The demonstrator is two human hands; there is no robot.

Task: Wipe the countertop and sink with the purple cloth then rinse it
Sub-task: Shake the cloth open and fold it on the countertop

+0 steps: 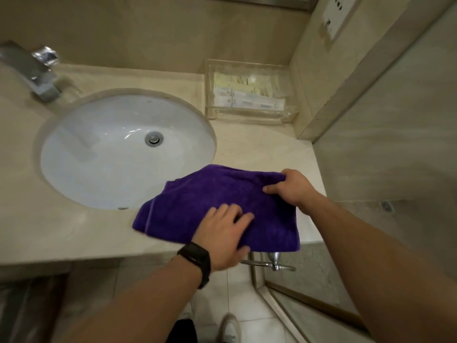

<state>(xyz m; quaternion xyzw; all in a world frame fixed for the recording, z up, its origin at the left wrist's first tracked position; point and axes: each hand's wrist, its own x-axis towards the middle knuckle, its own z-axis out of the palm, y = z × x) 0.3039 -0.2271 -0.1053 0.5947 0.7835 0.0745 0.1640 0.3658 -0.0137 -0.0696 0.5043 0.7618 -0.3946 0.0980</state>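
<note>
The purple cloth (197, 194) lies spread at the front right part of the table (259, 144). Its left side reaches over the rim of the sink (99, 157) and its near edge hangs just past the table's front edge. The left hand (222, 236) rests on top of the cloth near that front edge, fingers fairly straight and slightly spread, pressing down on the fabric, with the thumb at the cloth's near hem; a dark wristband (197, 261) sits on that wrist. The right hand (291, 189) is at the cloth's far right corner, close to the table's right edge. Its fingers are curled over the fold and its thumb is laid on top, so it pinches a bunched ridge of the fabric. The sink is a white oval bowl set into the table's left half, its metal drain (153, 139) near the middle. A chrome faucet (32, 70) stands at the back left — blurred, so its details cannot be made out. In the table's back right corner, against the wall, sits a clear tray (247, 116) holding flat toiletry packets (247, 95). A wall socket (336, 18) is mounted high on the right wall. Below the table's front right corner a metal door handle (272, 263) shows, and a light shoe (230, 328) stands on the tiled floor (247, 305).
</note>
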